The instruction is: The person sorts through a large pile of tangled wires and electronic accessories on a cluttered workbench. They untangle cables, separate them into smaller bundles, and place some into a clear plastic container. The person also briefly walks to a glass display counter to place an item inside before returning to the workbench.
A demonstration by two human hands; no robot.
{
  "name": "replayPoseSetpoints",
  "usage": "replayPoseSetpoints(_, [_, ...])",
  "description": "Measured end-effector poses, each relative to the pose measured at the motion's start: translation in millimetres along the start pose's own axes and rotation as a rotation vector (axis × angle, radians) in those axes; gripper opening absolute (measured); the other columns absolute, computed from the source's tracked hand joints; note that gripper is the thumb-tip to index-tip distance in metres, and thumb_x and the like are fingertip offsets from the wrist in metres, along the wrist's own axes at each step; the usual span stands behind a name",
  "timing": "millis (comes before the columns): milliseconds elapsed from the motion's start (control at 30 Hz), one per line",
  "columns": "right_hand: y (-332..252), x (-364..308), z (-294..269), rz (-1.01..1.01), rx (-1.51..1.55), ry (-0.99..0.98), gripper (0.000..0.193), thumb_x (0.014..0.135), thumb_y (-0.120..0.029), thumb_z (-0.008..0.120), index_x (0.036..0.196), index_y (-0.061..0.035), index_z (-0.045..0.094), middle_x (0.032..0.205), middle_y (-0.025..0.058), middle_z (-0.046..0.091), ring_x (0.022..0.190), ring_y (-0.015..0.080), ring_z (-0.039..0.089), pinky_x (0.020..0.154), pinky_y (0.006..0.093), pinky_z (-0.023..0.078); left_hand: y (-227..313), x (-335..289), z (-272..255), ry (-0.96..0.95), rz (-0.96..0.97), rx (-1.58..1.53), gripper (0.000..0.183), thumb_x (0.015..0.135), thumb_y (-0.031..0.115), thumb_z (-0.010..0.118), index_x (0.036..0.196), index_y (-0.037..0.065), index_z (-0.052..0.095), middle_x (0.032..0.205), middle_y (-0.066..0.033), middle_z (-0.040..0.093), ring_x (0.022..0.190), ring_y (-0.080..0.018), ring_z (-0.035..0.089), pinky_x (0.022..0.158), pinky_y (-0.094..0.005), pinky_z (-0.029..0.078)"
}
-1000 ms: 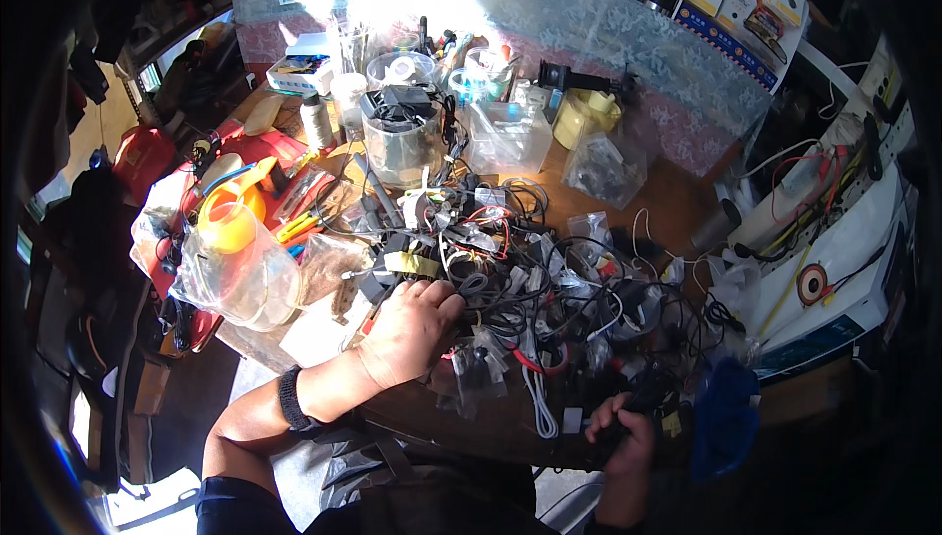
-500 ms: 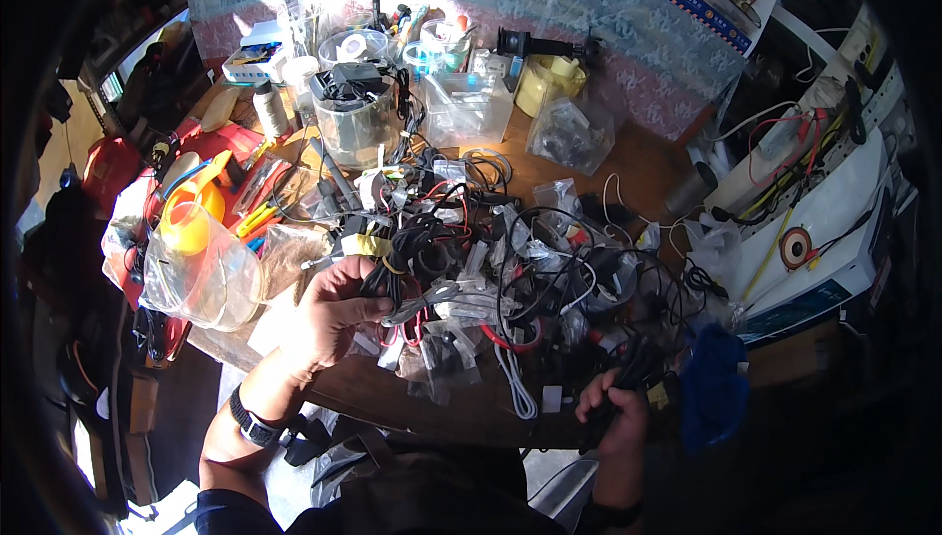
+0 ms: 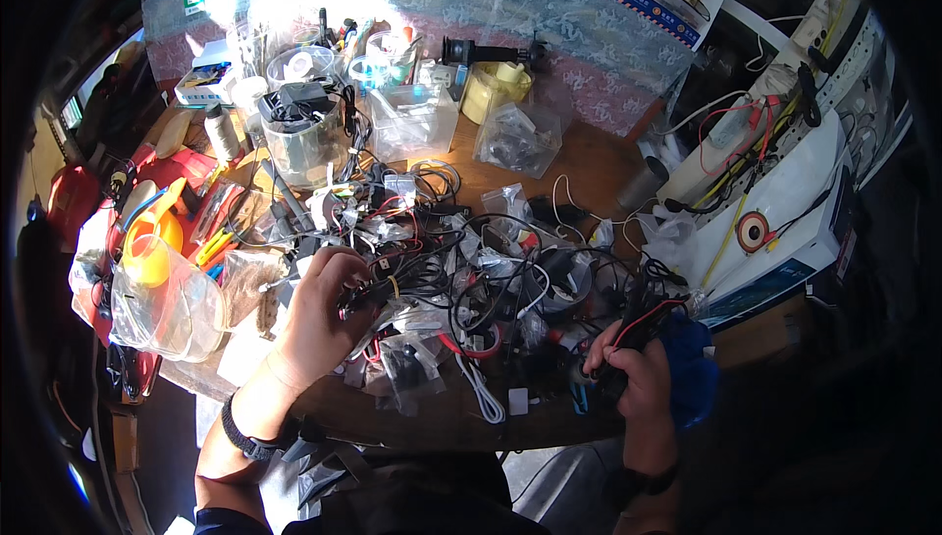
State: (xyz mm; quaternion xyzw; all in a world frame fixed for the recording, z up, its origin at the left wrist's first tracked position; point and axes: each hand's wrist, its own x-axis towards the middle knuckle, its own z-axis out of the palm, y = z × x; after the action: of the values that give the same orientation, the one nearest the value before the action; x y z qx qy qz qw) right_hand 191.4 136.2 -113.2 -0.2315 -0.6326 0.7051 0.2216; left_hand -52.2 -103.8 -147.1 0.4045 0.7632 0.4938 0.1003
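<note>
left hand: my left hand (image 3: 329,304) sits in the tangled pile of black and red wires (image 3: 442,260) mid-table, fingers (image 3: 355,275) curled shut on a small bundle of black and red cables with a yellow tie (image 3: 378,290).
right hand: my right hand (image 3: 633,378) at the near edge of the wooden table (image 3: 579,152), fingers closed on a thin red and black wire (image 3: 653,317), just beside a blue cloth (image 3: 692,368).
left of pile: clear plastic bag (image 3: 167,304), orange funnel (image 3: 147,240) beside it.
back: clear plastic jar (image 3: 304,137).

The left hand (image 3: 329,304) is covering most of a small black part (image 3: 365,294), whose kind is staying unclear. The right hand (image 3: 628,373) is hiding what its red and black wires (image 3: 648,317) join. The tangled cables (image 3: 461,260) are burying much of the counter (image 3: 579,157).
</note>
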Motion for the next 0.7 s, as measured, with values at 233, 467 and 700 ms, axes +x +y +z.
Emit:
replayPoseSetpoints(233, [1, 11, 29, 0.072, -0.162, -0.242, 0.012, 0.079, -0.013, 0.062, 0.085, -0.0019, 0.061, 0.074, 0.0042, 0.062, 0.07, 0.0102, 0.057, 0.063, 0.0248, 0.044, 38, 3, 22, -0.334, 0.265, -0.183, 0.049, 0.076, 0.012, 0.068, 0.119, 0.003, 0.048, 0.124, -0.0154, 0.042, 0.12, -0.0288, 0.041, 0.1, -0.0368, 0.032])
replayPoseSetpoints(467, [25, 5, 88, -0.106, -0.297, -0.678, 0.038, 0.08, -0.008, 0.064, 0.115, 0.0011, 0.052, 0.106, 0.0086, 0.057, 0.096, 0.0151, 0.055, 0.084, 0.0286, 0.045, 63, -1, 68, -0.485, -0.178, -1.073, 0.031, 0.079, 0.009, 0.069, 0.104, 0.0, 0.053, 0.105, -0.0115, 0.06, 0.098, -0.0195, 0.056, 0.087, -0.0314, 0.045])
replayPoseSetpoints(700, [21, 15, 106, -0.357, -0.473, -0.45, 0.057, 0.075, -0.007, 0.069, 0.125, 0.0022, 0.042, 0.127, 0.013, 0.044, 0.112, 0.0193, 0.05, 0.09, 0.0302, 0.044, 66, -7, 68, -0.106, -0.145, -1.025, 0.018, 0.085, 0.014, 0.06, 0.095, 0.0, 0.056, 0.096, -0.0094, 0.059, 0.094, -0.0175, 0.054, 0.085, -0.031, 0.042])
